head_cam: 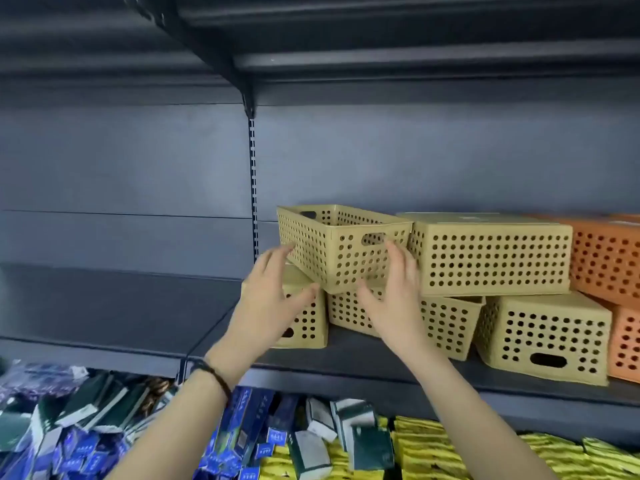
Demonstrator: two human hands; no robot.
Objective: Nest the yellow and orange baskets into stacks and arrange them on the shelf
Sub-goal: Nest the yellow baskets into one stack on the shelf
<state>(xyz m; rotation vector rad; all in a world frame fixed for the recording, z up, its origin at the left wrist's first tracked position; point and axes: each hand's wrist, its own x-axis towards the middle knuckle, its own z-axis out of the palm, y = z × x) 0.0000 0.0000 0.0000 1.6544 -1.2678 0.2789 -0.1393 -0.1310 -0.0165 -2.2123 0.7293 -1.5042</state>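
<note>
Left hand (270,306), right hand (396,306) splayed wide, flanking top yellow basket (346,261), maybe touching.

Bare left forearm (180,420), bare right forearm (471,417), bare left hand (273,303), right hand (393,303). Thin dark braided cord bracelet (213,375) at left wrist, black-brown, doubled strands.

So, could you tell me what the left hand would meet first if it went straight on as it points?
Most likely the left wall of the tilted top yellow basket: the left hand is open right beside it, though depth is unclear.
</note>
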